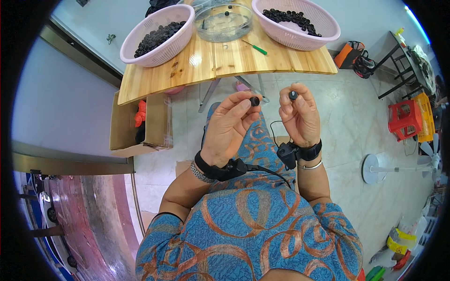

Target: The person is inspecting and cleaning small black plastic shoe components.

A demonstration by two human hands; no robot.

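— What were the hands doing?
— The left hand [229, 126] pinched a small round black part [254, 100] between thumb and fingertips, and the right hand [299, 114] gripped a second small dark part [293, 95] the same way. Both were raised over the lap, just in front of the wooden worktop [220, 61].
— And on that worktop?
— Two pink baskets [157, 35] [296, 22] of black pieces, a clear glass bowl [224, 21] between them, and a green-handled screwdriver [255, 47] near the bowl.
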